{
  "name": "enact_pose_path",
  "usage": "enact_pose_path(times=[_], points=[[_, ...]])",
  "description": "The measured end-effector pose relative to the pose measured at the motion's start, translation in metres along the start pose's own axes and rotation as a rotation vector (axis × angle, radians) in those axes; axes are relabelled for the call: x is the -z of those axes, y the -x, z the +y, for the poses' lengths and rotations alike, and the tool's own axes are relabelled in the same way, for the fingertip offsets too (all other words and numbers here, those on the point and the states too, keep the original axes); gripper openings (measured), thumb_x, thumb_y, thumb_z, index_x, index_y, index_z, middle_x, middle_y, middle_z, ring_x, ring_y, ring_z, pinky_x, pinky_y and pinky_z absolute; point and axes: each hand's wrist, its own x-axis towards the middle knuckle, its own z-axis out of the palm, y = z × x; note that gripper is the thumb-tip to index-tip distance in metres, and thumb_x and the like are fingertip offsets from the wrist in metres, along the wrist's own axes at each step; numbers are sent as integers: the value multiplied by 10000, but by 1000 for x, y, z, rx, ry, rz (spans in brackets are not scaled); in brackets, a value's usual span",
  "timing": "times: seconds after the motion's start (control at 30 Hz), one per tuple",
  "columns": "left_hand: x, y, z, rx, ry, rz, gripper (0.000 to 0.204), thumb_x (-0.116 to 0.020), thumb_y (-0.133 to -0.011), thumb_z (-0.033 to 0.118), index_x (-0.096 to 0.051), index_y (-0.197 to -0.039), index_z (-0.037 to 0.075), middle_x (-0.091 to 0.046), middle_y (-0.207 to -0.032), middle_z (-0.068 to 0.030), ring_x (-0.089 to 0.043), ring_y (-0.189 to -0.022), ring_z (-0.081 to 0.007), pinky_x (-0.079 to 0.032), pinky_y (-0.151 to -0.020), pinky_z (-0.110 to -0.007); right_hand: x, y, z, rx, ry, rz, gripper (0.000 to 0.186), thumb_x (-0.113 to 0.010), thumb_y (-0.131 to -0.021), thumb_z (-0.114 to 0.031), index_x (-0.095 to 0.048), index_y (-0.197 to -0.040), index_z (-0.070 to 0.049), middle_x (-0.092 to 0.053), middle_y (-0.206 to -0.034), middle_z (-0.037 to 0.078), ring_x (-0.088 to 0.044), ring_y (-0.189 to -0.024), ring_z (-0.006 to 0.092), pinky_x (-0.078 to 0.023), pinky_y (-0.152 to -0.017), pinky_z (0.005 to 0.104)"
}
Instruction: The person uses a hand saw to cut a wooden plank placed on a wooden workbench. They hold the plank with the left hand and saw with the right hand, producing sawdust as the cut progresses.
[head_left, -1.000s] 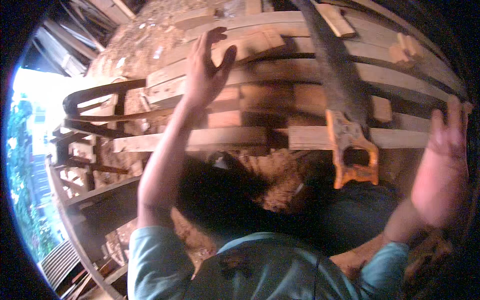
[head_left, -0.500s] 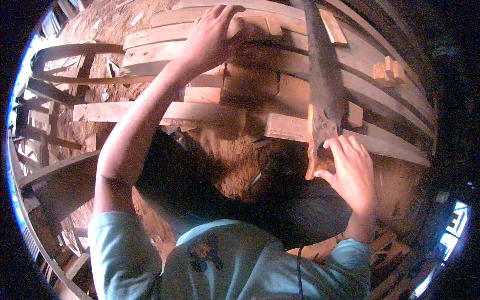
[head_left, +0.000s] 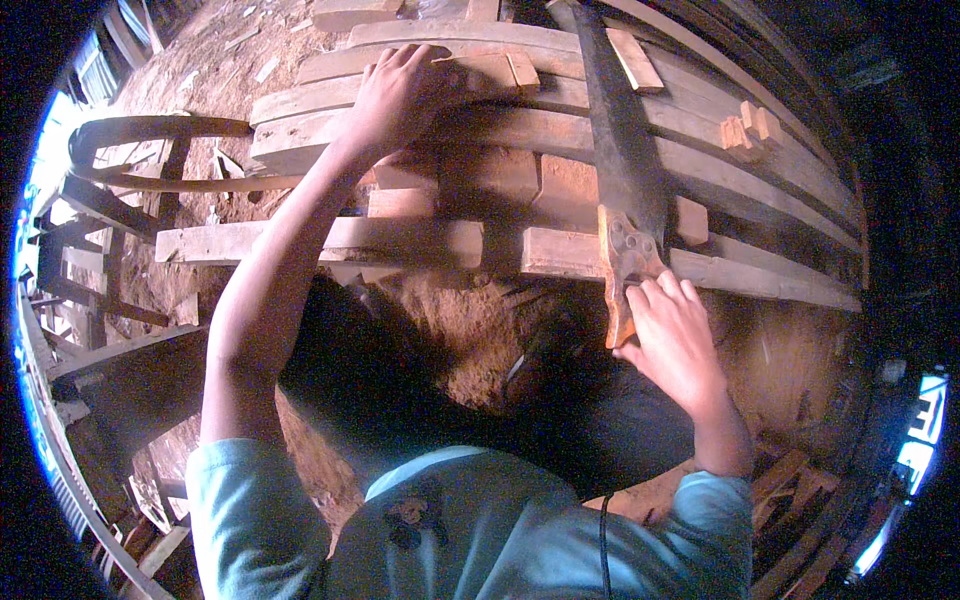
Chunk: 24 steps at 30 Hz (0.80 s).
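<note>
My right hand is closed round the orange-brown handle of a handsaw. The saw's long dark blade points away from me, lying across several wooden beams. My left hand rests on the beams further left, fingers stretched out and lying over the wood; its thumb side is in shadow. Just right of it lies a short piece of wood, with a small upright strip at its right end. Whether the left fingertips touch that piece I cannot tell.
Small wooden blocks are grouped on the beams at the right. A flat offcut lies beside the blade. Nearer me run a short beam and another beam. A curved wooden frame stands left, over sawdust-covered ground.
My left hand has drawn back slightly toward me and left, settling on the wood. The right hand and saw have shifted slightly left in view. The whole view has shifted a little.
</note>
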Motion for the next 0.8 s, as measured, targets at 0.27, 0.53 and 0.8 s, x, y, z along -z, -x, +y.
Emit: enact_pose_path(times=[0.27, 0.53, 0.8], points=[[0, -12, 16, 173, -79, 94, 333, -681, -953, 354, -645, -1199, 133, -672, -1159, -112, -589, -1129, -369, -462, -957, -508, -20, -1, -2, 42, -12, 229, 294, -721, -715, -24, -602, -983, -6, -649, -983, 154, -612, -996, 340, -477, -919, 469], [-12, -30, 29, 134, 1, 327, 234, -663, -968, 330, -619, -1065, 121, -665, -1011, -156, -637, -1008, -411, -512, -854, -506, -20, 16, 5, -137, -272, 1007, 285, -708, -861, -51, -639, -1121, 45, -691, -814, 173, -649, -621, 271, -491, -589, 360], [-11, -32, 30, 302, 35, 115, 270, -647, -963, 340, -607, -1045, 86, -663, -1091, -175, -625, -1049, -382, -504, -909, -488, -46, 7, -13, -360, -1135, 909, 172, -661, -978, -49, -674, -1139, 9, -697, -970, 74, -648, -811, 159, -529, -711, 306]])
